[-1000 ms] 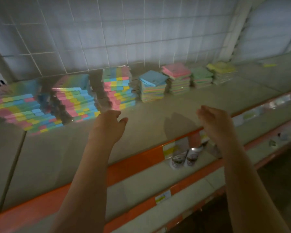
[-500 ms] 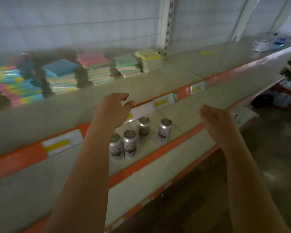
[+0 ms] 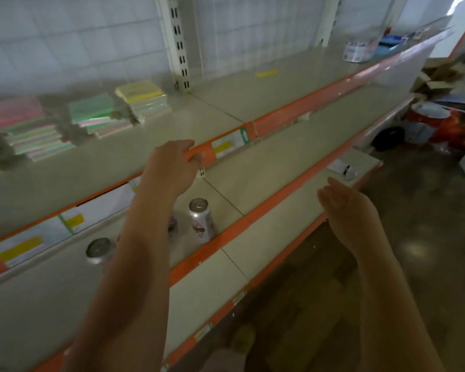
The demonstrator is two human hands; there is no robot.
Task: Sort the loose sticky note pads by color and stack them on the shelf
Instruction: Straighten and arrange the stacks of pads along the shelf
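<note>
On the top shelf [image 3: 151, 146], far left, the pad stacks sit in a row — pink [image 3: 19, 124], green [image 3: 94, 114], yellow [image 3: 142, 98]. My left hand [image 3: 169, 167] hovers at the shelf's orange edge, fingers loosely curled, holding nothing; my right hand [image 3: 344, 208] hangs relaxed and empty — cans [image 3: 200, 220] stand below.

Top shelf [image 3: 226, 103] is carrying pad stacks [image 3: 97, 116] upper left; lower shelf [image 3: 253, 178] is holding cans [image 3: 200, 221] center.
</note>
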